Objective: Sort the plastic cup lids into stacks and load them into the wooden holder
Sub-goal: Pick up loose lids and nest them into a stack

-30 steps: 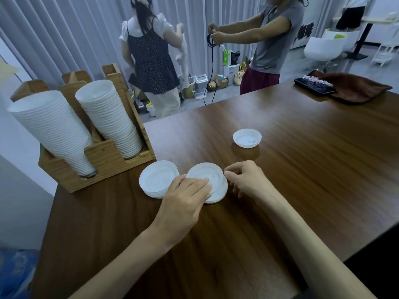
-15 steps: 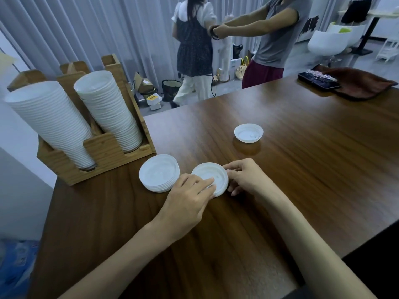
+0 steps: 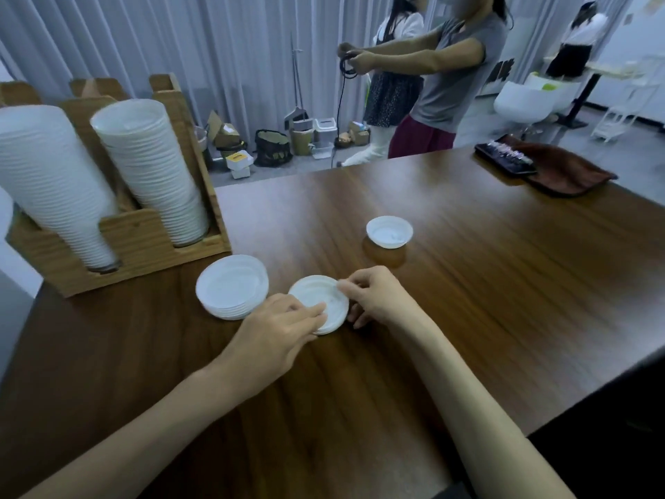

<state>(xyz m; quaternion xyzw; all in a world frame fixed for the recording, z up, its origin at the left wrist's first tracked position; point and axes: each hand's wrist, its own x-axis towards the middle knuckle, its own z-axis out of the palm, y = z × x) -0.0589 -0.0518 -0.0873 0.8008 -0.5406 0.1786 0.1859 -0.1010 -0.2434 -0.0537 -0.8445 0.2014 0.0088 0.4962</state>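
Two hands meet at one lid pile (image 3: 316,295) on the counter (image 3: 503,282): our left hand (image 3: 275,331) lays near-straight fingers on its near edge, and our right hand (image 3: 378,300) pinches its rim. A bigger stack (image 3: 232,286) sits just left, by the holder (image 3: 144,234).

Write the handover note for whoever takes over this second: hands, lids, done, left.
Left grip: bare hand, fingers resting on the near side of the near stack.
Right grip: bare hand, pinches that stack's right rim.
Left stack sits on the table just in front of the holder. The lone lid lies farther out, apart.
Done: two tall stacks are in the holder.
Left: probably sort the lone lid, then load both table stacks.
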